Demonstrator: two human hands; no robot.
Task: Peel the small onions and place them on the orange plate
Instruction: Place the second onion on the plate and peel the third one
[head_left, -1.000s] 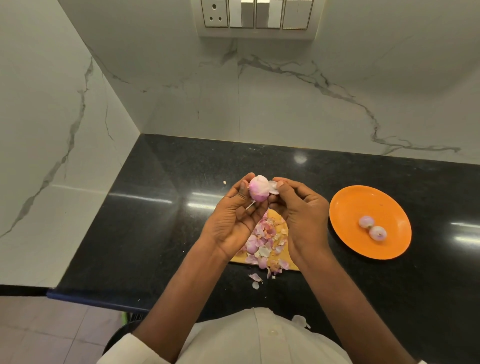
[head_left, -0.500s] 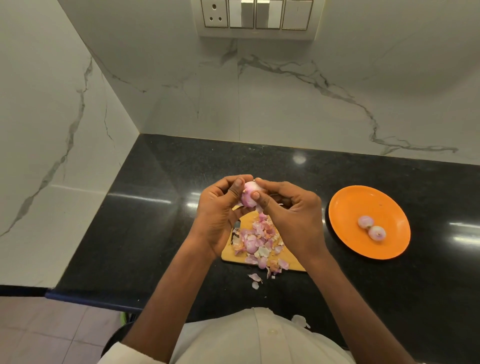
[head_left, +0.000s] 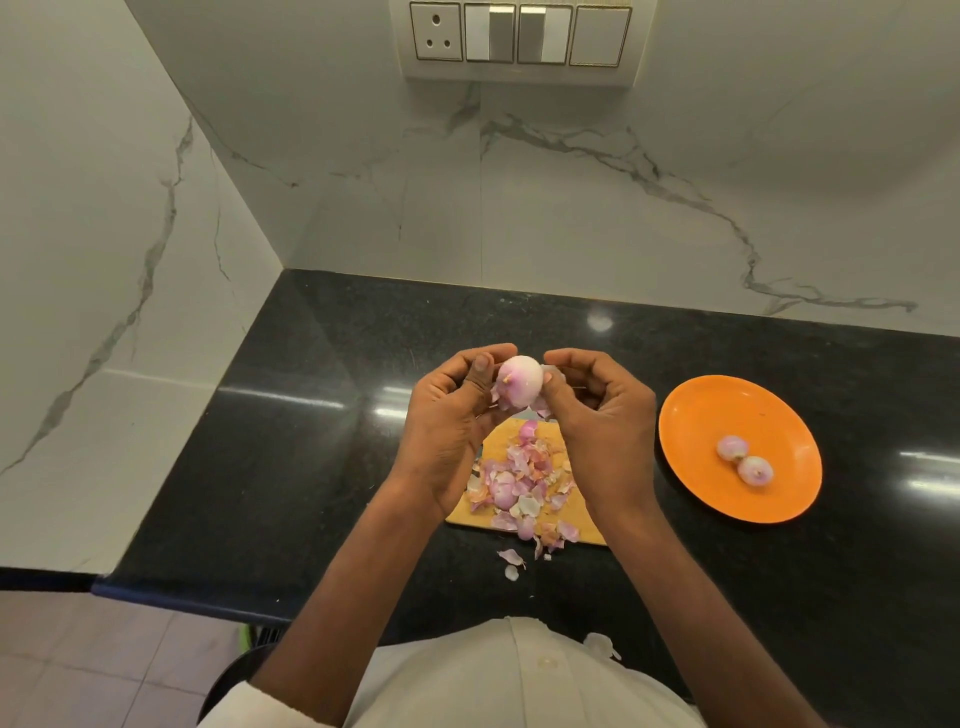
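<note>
Above cutting board (head_left: 497, 439): both hands pinch onion (head_left: 519, 387), root end facing camera.

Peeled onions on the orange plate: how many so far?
2. One peeled onion lies near the middle of the orange plate, the other touching it on the near-right side. A third onion is held between both hands, off the plate.
</note>
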